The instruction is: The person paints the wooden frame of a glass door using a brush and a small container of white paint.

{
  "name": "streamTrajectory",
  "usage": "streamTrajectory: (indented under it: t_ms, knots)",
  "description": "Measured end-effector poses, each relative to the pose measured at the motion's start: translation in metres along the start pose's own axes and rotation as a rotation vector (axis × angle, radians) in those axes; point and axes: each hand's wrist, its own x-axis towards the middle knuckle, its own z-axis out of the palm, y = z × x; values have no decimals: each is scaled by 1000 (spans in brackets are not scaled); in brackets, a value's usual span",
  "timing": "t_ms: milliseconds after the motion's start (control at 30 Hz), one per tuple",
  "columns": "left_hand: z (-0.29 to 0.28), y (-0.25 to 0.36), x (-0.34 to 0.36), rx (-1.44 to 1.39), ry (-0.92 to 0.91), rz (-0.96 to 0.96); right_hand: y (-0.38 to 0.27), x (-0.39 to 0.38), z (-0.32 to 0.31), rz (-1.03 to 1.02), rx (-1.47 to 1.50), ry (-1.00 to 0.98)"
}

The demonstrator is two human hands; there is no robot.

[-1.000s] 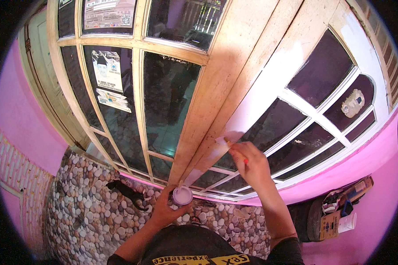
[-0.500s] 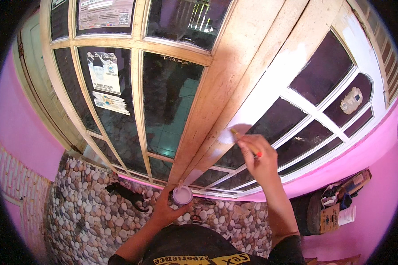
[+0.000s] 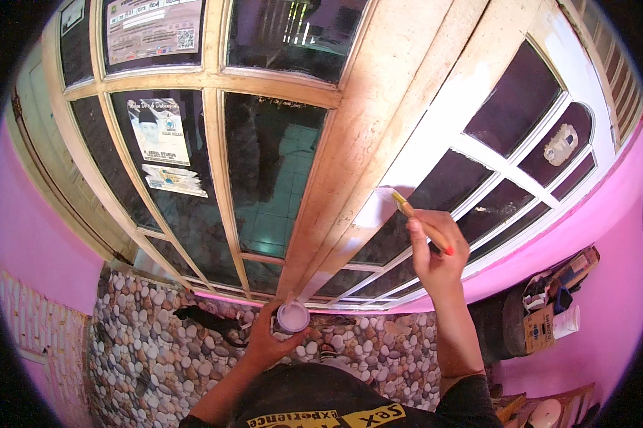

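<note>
In my right hand [image 3: 441, 260] is a paintbrush [image 3: 408, 208] with a wooden handle and a red end. Its bristles touch the edge strip of a door [image 3: 423, 155], where fresh white paint covers the upper stretch. Below the brush, that strip shows patchy, thin white over tan wood. Low by the foot of the door, my left hand [image 3: 268, 337] grips a small round paint tub [image 3: 293, 318] holding pale paint. Left of the strip stands a bare tan wooden post [image 3: 350, 171].
Glass panes [image 3: 268, 171] in tan frames fill the left, some with stickers. A dark animal [image 3: 211, 324] lies on the pebble-patterned floor [image 3: 136, 349]. At the right, a cardboard box [image 3: 539, 329] and a white cup [image 3: 566, 322] stand by the pink wall [image 3: 607, 285].
My right hand and the brush have moved up and to the right along the door strip. The view has shifted slightly. My left hand keeps the paint tub in nearly the same place.
</note>
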Motion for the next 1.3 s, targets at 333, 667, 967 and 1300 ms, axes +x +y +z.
streamTrajectory:
  t_ms: [333,667,967,1300]
  knots:
    - [-8,-3,5,18,-58,-43,10,-28,4,153,72,104]
    - [20,4,17,78,11,-53,-36,-87,-21,615,710,-139]
    - [59,23,32,5,31,19,-30,-76,-19,602,474,-464]
    - [84,38,37,22,95,64,-2,-74,-7,375,418,-493]
